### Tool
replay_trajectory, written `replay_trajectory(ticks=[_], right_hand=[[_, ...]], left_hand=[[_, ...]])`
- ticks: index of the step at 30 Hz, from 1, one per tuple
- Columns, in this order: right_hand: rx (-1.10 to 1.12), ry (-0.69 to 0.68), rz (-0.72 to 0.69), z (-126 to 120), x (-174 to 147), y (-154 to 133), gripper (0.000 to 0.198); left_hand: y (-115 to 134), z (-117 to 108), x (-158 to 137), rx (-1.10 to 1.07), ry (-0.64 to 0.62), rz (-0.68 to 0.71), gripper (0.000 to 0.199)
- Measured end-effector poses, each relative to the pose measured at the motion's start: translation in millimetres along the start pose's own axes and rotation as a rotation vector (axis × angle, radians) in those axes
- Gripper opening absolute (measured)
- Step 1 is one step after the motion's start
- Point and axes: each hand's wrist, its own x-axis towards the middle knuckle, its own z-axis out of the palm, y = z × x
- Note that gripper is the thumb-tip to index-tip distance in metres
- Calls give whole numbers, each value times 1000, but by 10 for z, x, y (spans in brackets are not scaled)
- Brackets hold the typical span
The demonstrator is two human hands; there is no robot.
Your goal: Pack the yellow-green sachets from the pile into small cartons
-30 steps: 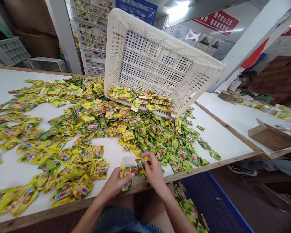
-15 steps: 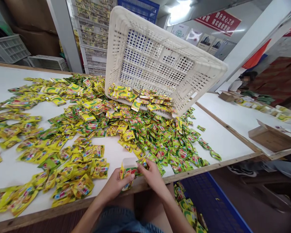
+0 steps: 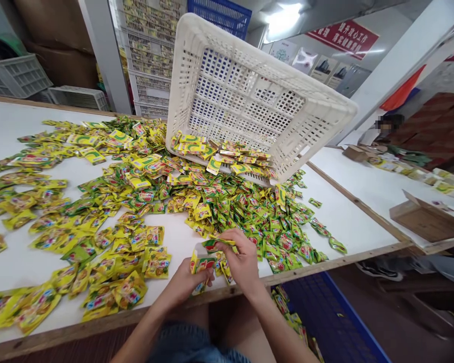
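Observation:
Near the table's front edge, my left hand (image 3: 187,282) is closed around a small printed carton (image 3: 202,265), held upright with its top open. My right hand (image 3: 240,254) pinches green and yellow candy packets (image 3: 213,245) right at the carton's mouth. How many packets it holds is hidden by the fingers. Behind my hands spreads a heap of small green packets (image 3: 249,212). Larger yellow packets (image 3: 128,290) lie in overlapping rows to the left of my left hand.
A white plastic crate (image 3: 249,101) leans tilted on the heap, flat cartons (image 3: 242,156) along its lower side. Below the table edge at right is a blue crate (image 3: 333,312) with packets. An open cardboard box (image 3: 427,219) and a person (image 3: 371,133) are at the right.
My right hand has risen slightly and now holds packets over the carton's opening, where before it was beside the carton. My left hand keeps the carton in nearly the same place.

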Motion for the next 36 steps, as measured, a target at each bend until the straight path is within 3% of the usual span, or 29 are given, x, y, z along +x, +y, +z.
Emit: replay_trajectory(ticks=[3, 7, 11, 15, 17, 20, 23, 25, 29, 32, 36], right_hand=[[-68, -230, -49, 7, 45, -50, 13], [-229, -492, -1, -53, 83, -53, 9], [-358, -561, 20, -26, 126, -99, 10], [-342, -593, -32, 70, 127, -155, 12], [-273, -563, -17, 80, 111, -153, 10], [-167, -410, 66, 48, 79, -100, 22], [-178, -284, 44, 45, 36, -14, 9], [-226, -261, 0, 87, -8, 43, 4], [-220, -313, 9, 200, -132, 132, 19], [-54, -309, 102, 247, -253, 169, 17], [225, -157, 272, 328, -421, 211, 22]], left_hand=[[19, 13, -4, 14, -19, 16, 21], [-24, 15, -1, 88, 13, 44, 17], [-33, 26, 3, 148, 20, 37, 15], [8, 7, 1, 140, 4, 48, 16], [12, -16, 1, 97, 2, 66, 17], [-7, -46, 6, 21, 11, 89, 23], [-29, -58, 16, 83, 69, 121, 30], [-37, -61, 22, 151, 125, 153, 32], [-51, -92, 11, 135, 138, 163, 40], [-69, -125, -23, 69, 151, 186, 38], [-91, -127, -76, -34, 172, 161, 40]])
